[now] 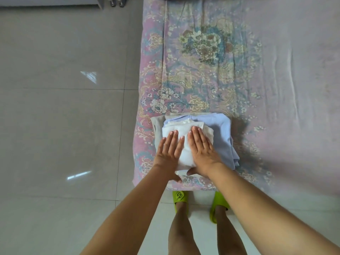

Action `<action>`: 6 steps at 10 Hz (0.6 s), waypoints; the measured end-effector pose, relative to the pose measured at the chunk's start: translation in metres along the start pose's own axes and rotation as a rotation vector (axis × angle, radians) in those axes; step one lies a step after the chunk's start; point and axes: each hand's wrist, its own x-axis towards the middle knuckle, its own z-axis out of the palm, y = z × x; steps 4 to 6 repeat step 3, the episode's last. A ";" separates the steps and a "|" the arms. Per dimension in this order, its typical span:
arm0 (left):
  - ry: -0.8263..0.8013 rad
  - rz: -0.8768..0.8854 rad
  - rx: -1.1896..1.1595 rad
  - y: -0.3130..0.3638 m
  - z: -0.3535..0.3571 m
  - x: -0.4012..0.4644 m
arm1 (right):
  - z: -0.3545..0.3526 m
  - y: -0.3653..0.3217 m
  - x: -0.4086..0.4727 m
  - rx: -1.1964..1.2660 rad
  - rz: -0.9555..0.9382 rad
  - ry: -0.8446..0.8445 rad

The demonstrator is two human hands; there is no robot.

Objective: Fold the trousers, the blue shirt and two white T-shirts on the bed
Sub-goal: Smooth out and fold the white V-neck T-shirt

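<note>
Near bed (257, 52) corner, folded pile sitting: trousers (156, 124) at bottom, blue shirt (219, 133) over them, white T-shirts (185, 144) on top. Left hand (169, 150) and right hand (202, 150) lying side by side, pressing T-shirts, fingers straight, thumbs tucking under near edge. Green slippers (179, 196) standing on floor (64, 116).

Scene is evenly lit by soft daylight. Two bright window reflections are seen on the glossy floor (55, 107) left of the left hand (168, 150). A soft shadow is cast right of the right hand (201, 150). Edges are bent by wide-angle distortion; focus is sharp.
</note>
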 end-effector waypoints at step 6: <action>0.098 0.023 -0.133 -0.010 -0.075 -0.070 | -0.102 -0.006 -0.075 0.022 -0.003 -0.128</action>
